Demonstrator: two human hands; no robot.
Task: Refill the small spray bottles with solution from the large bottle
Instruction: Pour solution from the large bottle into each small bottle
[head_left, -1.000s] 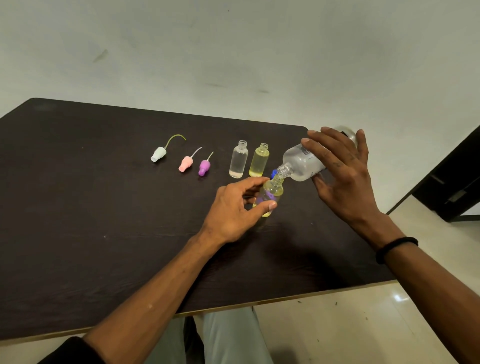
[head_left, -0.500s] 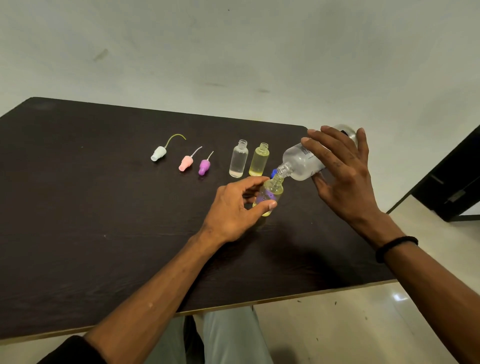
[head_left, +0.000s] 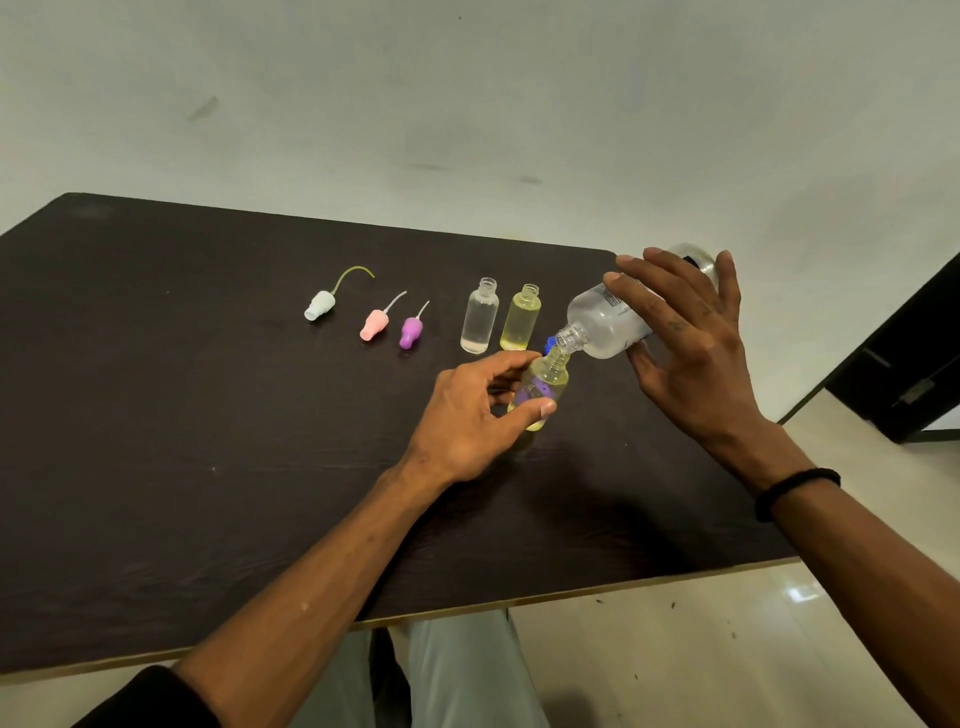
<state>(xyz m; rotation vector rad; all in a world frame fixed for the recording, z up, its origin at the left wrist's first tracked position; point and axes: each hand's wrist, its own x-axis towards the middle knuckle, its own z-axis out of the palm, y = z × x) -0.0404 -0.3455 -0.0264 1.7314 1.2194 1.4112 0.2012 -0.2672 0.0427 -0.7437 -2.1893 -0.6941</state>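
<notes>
My right hand (head_left: 691, 353) grips the large clear bottle (head_left: 608, 319), tipped down to the left with its open neck over the mouth of a small yellow-tinted bottle (head_left: 545, 384). My left hand (head_left: 472, 415) holds that small bottle upright on the dark table (head_left: 208, 441), thumb and fingers around its body. Two more small bottles stand uncapped just behind: a clear one (head_left: 480, 317) with a little liquid and a yellow one (head_left: 521, 318). A blue cap (head_left: 549, 344) peeks out behind the bottle necks.
Three spray tops with dip tubes lie in a row at the left: white (head_left: 319, 305), pink (head_left: 374, 325) and purple (head_left: 411, 332). The table's right edge lies under my right forearm, and a dark piece of furniture (head_left: 904, 364) stands on the floor beyond it.
</notes>
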